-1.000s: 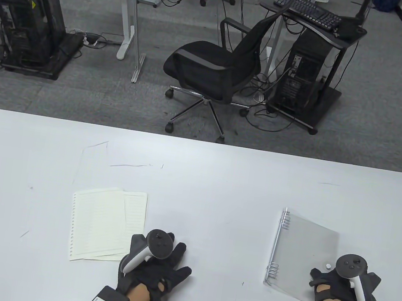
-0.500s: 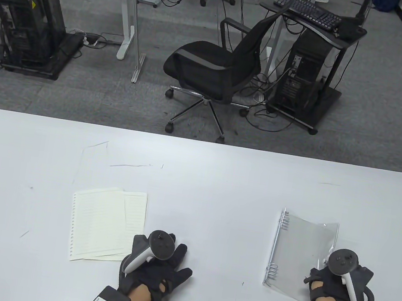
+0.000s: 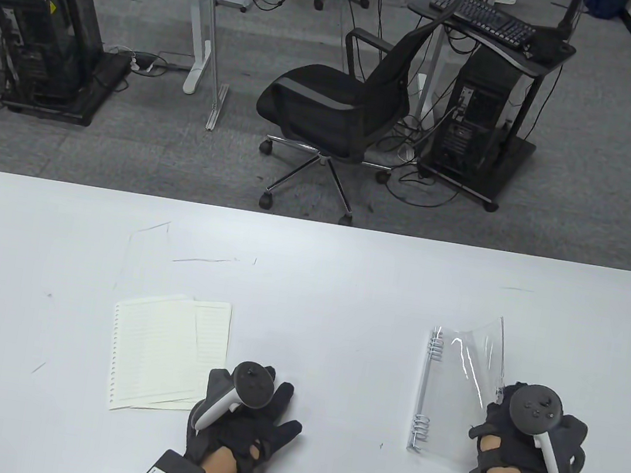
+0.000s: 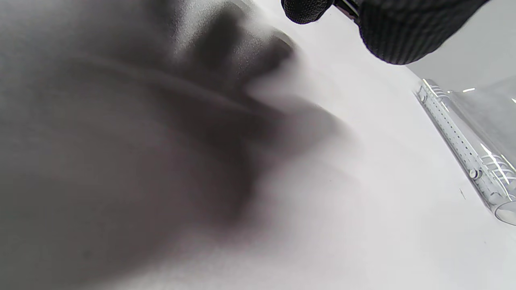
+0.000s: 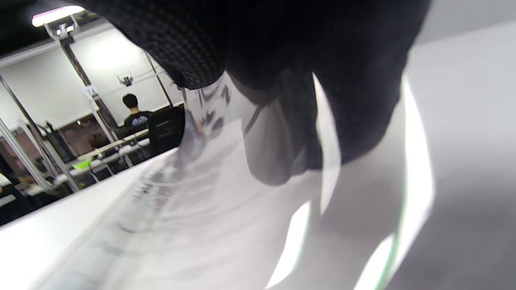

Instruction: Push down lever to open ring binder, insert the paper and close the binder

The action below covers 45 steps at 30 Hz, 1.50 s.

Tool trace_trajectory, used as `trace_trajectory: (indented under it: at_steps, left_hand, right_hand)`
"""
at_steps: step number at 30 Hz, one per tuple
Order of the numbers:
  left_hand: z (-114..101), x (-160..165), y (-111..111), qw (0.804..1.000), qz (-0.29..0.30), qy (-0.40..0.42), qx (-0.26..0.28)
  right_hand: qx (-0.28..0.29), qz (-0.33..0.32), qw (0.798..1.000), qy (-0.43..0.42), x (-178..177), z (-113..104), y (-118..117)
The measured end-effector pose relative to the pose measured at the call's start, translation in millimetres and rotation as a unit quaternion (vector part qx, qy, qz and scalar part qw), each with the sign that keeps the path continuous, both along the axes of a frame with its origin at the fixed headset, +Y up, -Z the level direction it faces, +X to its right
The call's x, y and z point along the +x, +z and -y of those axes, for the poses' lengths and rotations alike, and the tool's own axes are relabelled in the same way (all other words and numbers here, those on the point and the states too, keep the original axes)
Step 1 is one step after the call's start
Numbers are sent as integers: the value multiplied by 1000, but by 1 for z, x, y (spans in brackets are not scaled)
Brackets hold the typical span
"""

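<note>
A clear plastic ring binder (image 3: 446, 413) lies at the right of the white table (image 3: 312, 260), its metal ring spine (image 3: 424, 389) along its left side. My right hand (image 3: 507, 422) pinches the free edge of the transparent front cover (image 3: 478, 356) and holds it raised and curved. Several sheets of cream lined punched paper (image 3: 165, 350) lie left of centre. My left hand (image 3: 259, 412) rests flat on the table with its fingers spread, just right of the paper. The left wrist view shows the binder's spine (image 4: 463, 149) from the side. The lever is not discernible.
Beyond the table's far edge stands a black office chair (image 3: 339, 115), with computer towers (image 3: 480, 125) and desks on the grey carpet. A person sits at a far desk in the right wrist view (image 5: 135, 110).
My right hand has taken the binder's cover edge and lifted it up and leftwards; the binder shifted slightly left. The left hand and the paper have not moved.
</note>
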<state>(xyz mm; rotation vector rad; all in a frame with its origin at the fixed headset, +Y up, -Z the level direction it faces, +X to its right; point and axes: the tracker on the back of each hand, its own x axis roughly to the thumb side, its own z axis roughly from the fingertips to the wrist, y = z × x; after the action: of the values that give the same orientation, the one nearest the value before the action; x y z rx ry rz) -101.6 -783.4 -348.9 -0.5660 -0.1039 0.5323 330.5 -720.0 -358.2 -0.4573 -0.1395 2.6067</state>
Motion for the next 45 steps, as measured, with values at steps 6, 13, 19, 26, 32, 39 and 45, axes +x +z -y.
trace_trajectory:
  at_steps: [6, 13, 19, 26, 32, 39, 45]
  left_hand:
    - [0, -1, 0, 1000, -2, 4, -2]
    - [0, -1, -1, 1000, 0, 5, -2]
    - [0, 0, -1, 1000, 4, 2, 0]
    - [1, 2, -1, 1000, 8, -2, -1]
    - [3, 4, 0, 1000, 14, -8, -5]
    - [6, 7, 0, 1000, 19, -16, -9]
    - [-23, 23, 7, 999, 40, 7, 28]
  right_hand:
    - [51, -32, 983, -176, 0, -16, 10]
    - [18, -92, 930, -355, -36, 8, 12]
    - [-24, -107, 944, -311, -69, 37, 1]
    - [-64, -89, 994, 16, -72, 39, -4]
    - [-142, -76, 983, 90, -72, 52, -7]
    - [-225, -64, 966, 107, -61, 53, -5]
    - [-162, -159, 974, 15, -50, 43, -8]
